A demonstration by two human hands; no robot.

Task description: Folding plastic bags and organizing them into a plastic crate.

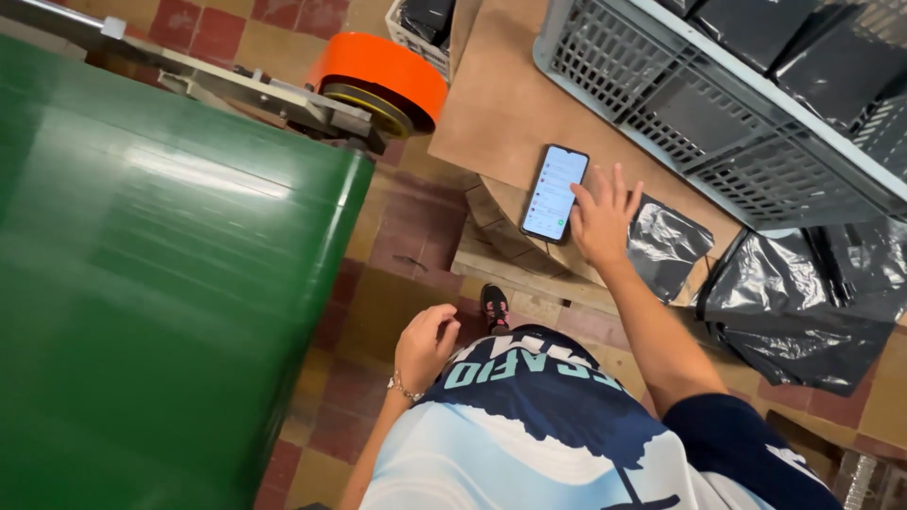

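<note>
A smartphone (pixel 555 192) with a lit screen lies flat on a brown cardboard sheet (pixel 501 113). My right hand (pixel 603 219) rests open beside it, fingers spread, fingertips touching the phone's right edge. My left hand (pixel 425 342) hangs low by my waist, fingers loosely curled with nothing in them, a thin bracelet at the wrist. Below me I see my patterned shirt and one dark shoe (pixel 495 308).
A wide green conveyor belt (pixel 161 283) fills the left side, with an orange roller cover (pixel 380 77) at its end. A grey plastic crate (pixel 699 104) holds black bags. More black plastic bags (pixel 794 302) lie at the right. Red and tan floor tiles (pixel 406 236) run between.
</note>
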